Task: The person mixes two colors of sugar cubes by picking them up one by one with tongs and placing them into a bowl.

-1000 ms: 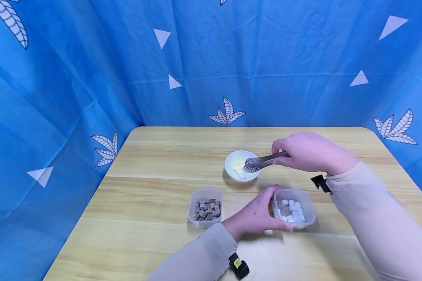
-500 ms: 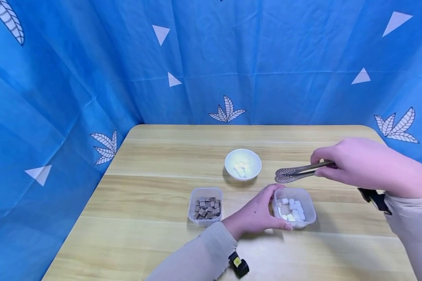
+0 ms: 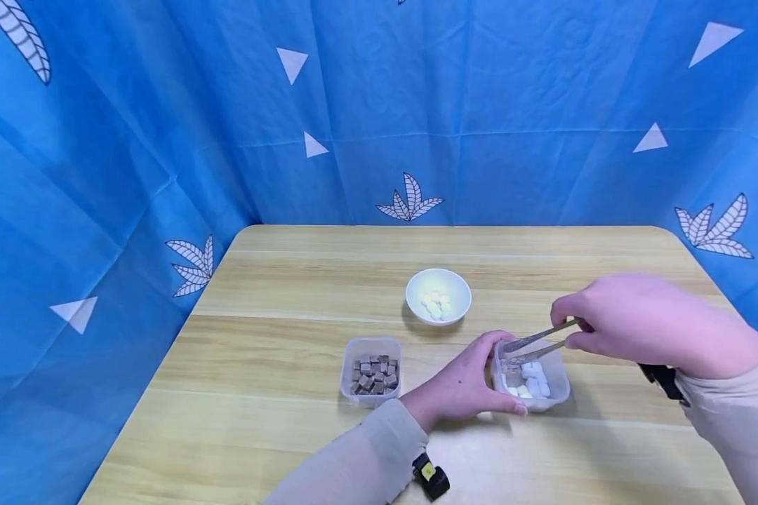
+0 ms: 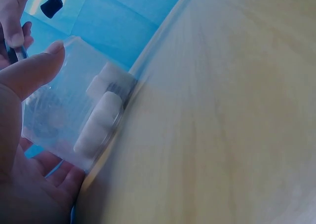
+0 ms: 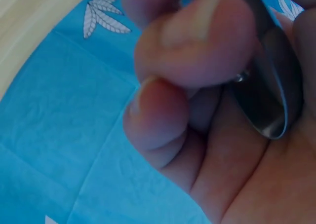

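A clear plastic tub of brown cubes (image 3: 370, 371) was left untouched on the pale wooden table (image 3: 259, 365). A few white pieces were already sat in the small white bowl (image 3: 439, 295). The clear tub of white marshmallows (image 3: 530, 379), plenty still inside, was gripped by the left hand (image 3: 461, 384), fingers curled round it. Metal tongs (image 3: 533, 344) were pinched by the right hand (image 3: 638, 322), tips dipped into that tub.

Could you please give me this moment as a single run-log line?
left hand: grips clear plastic tub of white cubes | right hand: holds metal tongs, tips inside tub | white round bowl: holds white cubes
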### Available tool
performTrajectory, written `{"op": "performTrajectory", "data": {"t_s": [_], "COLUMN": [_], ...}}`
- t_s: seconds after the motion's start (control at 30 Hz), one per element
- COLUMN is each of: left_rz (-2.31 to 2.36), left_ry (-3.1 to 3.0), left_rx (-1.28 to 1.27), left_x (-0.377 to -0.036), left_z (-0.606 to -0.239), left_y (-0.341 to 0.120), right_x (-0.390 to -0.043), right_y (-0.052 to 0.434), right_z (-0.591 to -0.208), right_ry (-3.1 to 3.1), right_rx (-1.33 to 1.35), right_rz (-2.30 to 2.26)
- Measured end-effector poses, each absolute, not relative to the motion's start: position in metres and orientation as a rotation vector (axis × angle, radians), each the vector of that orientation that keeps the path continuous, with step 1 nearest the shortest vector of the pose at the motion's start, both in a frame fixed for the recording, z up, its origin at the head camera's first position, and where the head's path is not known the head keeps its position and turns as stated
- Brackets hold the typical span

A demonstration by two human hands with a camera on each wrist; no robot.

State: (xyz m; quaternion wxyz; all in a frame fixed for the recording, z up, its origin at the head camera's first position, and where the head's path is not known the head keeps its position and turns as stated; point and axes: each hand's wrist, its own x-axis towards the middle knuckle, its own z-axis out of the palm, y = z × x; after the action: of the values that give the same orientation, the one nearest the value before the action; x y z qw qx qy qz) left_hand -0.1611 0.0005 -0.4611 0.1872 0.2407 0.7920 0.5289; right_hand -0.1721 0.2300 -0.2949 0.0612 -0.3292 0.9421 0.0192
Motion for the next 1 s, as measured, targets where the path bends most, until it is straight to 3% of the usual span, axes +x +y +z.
{"op": "performTrajectory", "data": {"t_s": [0.67, 1.0], "left_rz": [1.441, 1.45], "left_ry": [2.265, 2.259], "left_rx": [0.7, 0.7], "left_x": [-0.161, -0.161], "left_z": [-0.46, -0.459], "left_y": [-0.002, -0.003], "right_x": [-0.177, -0.173], "right_y": [0.217, 0.223], "right_z": [-0.318, -0.302], "right_ry": [2.828, 2.8], "right_rx": [-0.987, -1.014], "right_rz": [0.128, 0.024]}}
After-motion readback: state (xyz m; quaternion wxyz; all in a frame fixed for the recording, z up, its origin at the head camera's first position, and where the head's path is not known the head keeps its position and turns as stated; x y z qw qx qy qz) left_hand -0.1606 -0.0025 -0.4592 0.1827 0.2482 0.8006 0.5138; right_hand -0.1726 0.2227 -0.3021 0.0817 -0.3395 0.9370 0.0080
